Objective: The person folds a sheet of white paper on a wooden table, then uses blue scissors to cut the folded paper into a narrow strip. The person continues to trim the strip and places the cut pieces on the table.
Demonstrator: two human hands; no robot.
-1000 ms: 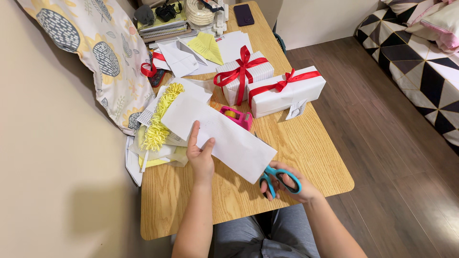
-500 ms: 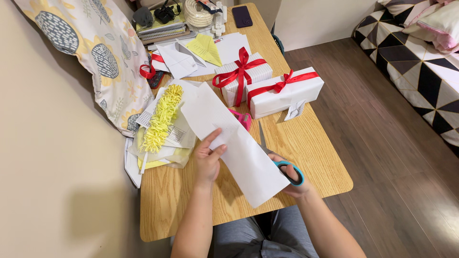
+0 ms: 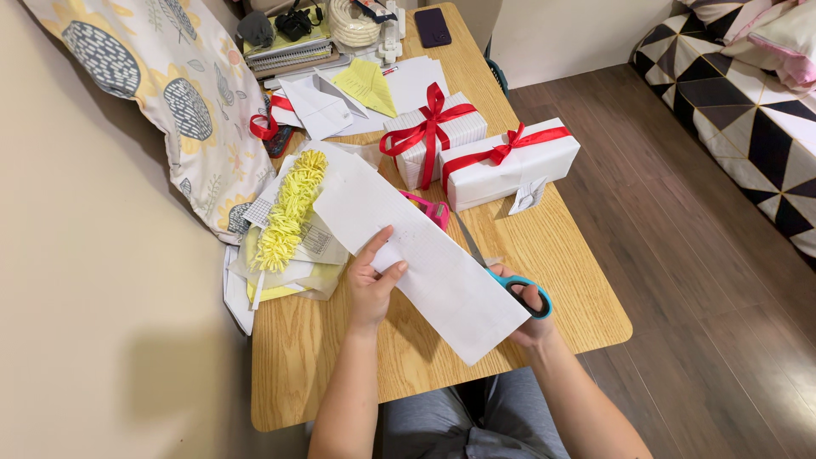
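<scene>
Matt white paper [image 3: 425,255], grained wooden table [image 3: 552,246], glossy red ribbon [image 3: 429,127].

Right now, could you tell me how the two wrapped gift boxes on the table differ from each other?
The near gift box is long, low and plain white; the far gift box is shorter, taller and finely striped. The near one lies close to the table's right edge with a small paper tag beside it; the far one sits nearer the middle, touching it. Both wear red ribbon bows.
</scene>
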